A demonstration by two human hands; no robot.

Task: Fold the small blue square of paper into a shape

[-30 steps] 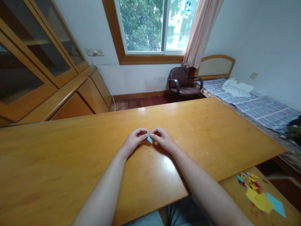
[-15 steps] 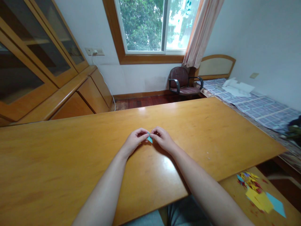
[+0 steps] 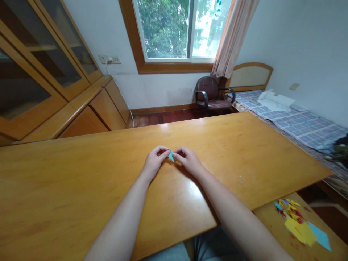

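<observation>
A small piece of folded light-blue paper point(image 3: 171, 156) is held just above the wooden table, with one pointed corner hanging down toward me. My left hand point(image 3: 156, 159) pinches its upper left part between thumb and fingers. At its right edge, my right hand point(image 3: 187, 158) has thumb and index finger pressed together on the paper. Part of the paper is hidden behind my fingertips. Both forearms reach in from the near edge of the table.
The wooden table point(image 3: 81, 188) spans the view. On a lower surface at right lie yellow paper sheets point(image 3: 301, 232), a blue sheet point(image 3: 320, 235) and a pile of small folded papers point(image 3: 290, 208). Beyond are a chair point(image 3: 208, 92), a bed point(image 3: 293, 123) and a cabinet point(image 3: 78, 105).
The blue paper has shifted slightly up and left with my left hand, and more of it shows between the hands. My right hand has stayed nearly in place.
</observation>
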